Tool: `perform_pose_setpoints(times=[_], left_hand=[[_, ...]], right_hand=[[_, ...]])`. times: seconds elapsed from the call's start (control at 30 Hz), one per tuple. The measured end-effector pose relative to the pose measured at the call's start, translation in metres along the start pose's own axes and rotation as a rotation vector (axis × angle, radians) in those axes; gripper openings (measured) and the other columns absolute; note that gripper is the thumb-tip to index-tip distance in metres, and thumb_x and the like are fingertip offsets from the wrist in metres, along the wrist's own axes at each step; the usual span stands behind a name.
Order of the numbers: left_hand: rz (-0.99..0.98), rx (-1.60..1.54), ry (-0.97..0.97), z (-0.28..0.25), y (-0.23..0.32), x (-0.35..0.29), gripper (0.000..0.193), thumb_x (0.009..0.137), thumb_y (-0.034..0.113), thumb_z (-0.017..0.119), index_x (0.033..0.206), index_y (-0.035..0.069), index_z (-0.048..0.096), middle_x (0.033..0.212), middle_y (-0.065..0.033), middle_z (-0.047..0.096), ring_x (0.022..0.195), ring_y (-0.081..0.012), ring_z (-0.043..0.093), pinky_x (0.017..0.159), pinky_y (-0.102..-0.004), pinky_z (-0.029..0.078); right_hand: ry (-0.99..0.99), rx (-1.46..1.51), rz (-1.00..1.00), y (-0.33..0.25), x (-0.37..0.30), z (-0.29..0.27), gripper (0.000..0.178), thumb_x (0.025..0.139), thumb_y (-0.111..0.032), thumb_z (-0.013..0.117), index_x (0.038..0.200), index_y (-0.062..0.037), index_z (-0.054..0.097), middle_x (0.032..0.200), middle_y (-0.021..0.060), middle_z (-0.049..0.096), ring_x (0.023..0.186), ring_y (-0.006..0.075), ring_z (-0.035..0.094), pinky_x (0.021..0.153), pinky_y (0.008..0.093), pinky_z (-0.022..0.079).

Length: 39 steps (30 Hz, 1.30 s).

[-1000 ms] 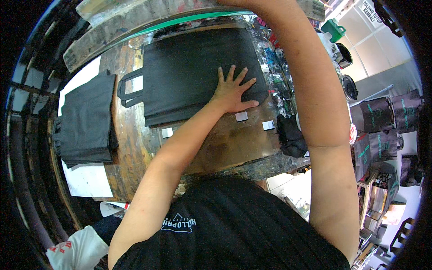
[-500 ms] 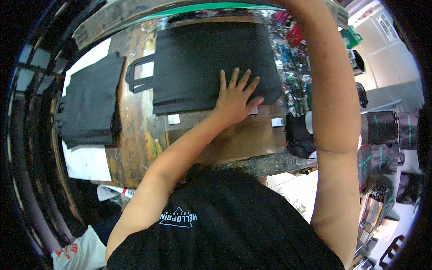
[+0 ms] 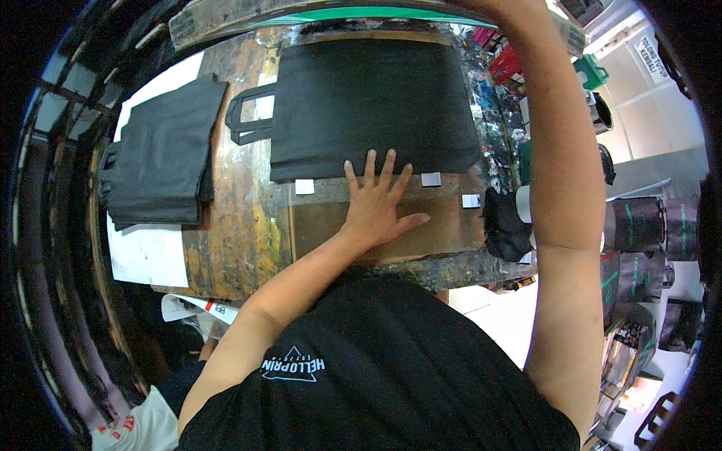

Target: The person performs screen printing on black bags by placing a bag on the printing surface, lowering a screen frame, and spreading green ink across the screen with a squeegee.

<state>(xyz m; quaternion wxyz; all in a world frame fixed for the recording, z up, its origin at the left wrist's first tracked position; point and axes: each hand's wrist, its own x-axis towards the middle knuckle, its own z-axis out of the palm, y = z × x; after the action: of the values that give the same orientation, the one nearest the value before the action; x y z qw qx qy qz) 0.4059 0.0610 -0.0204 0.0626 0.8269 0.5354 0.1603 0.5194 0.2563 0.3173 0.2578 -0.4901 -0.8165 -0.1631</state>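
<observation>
A black cloth tote bag (image 3: 368, 98) lies flat on a brown board (image 3: 316, 233) on the worktable, its handle loop pointing left. My left hand (image 3: 376, 207) is open with fingers spread, its fingertips over the bag's near edge and its palm above the board. My right arm reaches far forward along the right side. At the top edge of the picture, my right hand (image 3: 502, 9) is beside a raised frame (image 3: 226, 22) with a green strip; its fingers are out of sight, so its grip cannot be told.
A stack of black tote bags (image 3: 162, 154) rests on white sheets (image 3: 150, 255) at the left. Small white tabs (image 3: 304, 186) sit along the board. A black cloth bundle (image 3: 505, 225) lies at the right edge. Printed dark bags (image 3: 635, 225) hang farther right.
My left hand has drawn back toward me, from the bag's middle to its near edge. The view has shifted slightly; my right arm stays stretched forward.
</observation>
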Motion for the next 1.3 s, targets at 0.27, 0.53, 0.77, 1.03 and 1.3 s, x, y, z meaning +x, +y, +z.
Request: perform_pose_setpoints(times=[0.27,0.53,0.77,1.03,1.3], left_hand=[[0.056,0.014,-0.010,-0.006,0.004,0.005,0.103,0.086,0.086,0.053,0.161,0.016,0.046,0.174,-0.0203,0.023,0.160,-0.0472,0.014,0.121,-0.0773,-0.001],[-0.278,-1.150,0.680,-0.157,-0.085,0.039,0.074,0.093,0.018,0.083,0.151,-0.004,0.043,0.107,-0.0093,0.072,0.088,-0.0115,0.067,0.079,-0.0278,0.055],[-0.474,-1.038,0.523,-0.189,-0.089,-0.016,0.068,0.072,0.017,0.098,0.129,-0.001,0.066,0.114,-0.0092,0.075,0.103,-0.0177,0.071,0.095,-0.0331,0.056],[-0.429,-0.234,0.520,-0.071,-0.115,-0.084,0.107,0.062,0.049,0.099,0.148,0.001,0.056,0.112,-0.0102,0.076,0.102,-0.0247,0.068,0.096,-0.0398,0.039],[-0.351,-0.094,0.518,-0.060,-0.124,-0.087,0.118,0.056,0.061,0.096,0.149,-0.001,0.055,0.107,-0.0100,0.075,0.096,-0.0269,0.065,0.090,-0.0417,0.036]], right_hand=[[-0.065,0.046,0.024,0.000,-0.017,-0.037,0.075,0.105,-0.071,0.038,0.105,-0.0022,0.068,0.100,0.0166,0.072,0.096,0.0257,0.066,0.089,0.0454,0.054],[0.099,0.003,-0.069,-0.006,-0.039,-0.006,0.073,0.104,-0.072,0.041,0.102,-0.0039,0.068,0.097,0.0163,0.069,0.101,0.0291,0.063,0.107,0.0565,0.042],[-0.068,0.047,-0.182,-0.013,-0.148,0.032,0.050,0.085,-0.039,0.080,0.120,-0.0105,0.060,0.110,0.0116,0.063,0.111,0.0320,0.060,0.096,0.0517,0.041],[-0.376,0.091,-0.094,-0.015,-0.201,0.105,0.064,0.073,-0.017,0.085,0.129,-0.0131,0.056,0.111,0.0094,0.062,0.113,0.0312,0.059,0.090,0.0486,0.040],[-0.408,0.113,-0.063,0.004,-0.190,0.092,0.062,0.074,-0.017,0.084,0.129,-0.0123,0.054,0.111,0.0110,0.062,0.112,0.0347,0.061,0.091,0.0536,0.042]])
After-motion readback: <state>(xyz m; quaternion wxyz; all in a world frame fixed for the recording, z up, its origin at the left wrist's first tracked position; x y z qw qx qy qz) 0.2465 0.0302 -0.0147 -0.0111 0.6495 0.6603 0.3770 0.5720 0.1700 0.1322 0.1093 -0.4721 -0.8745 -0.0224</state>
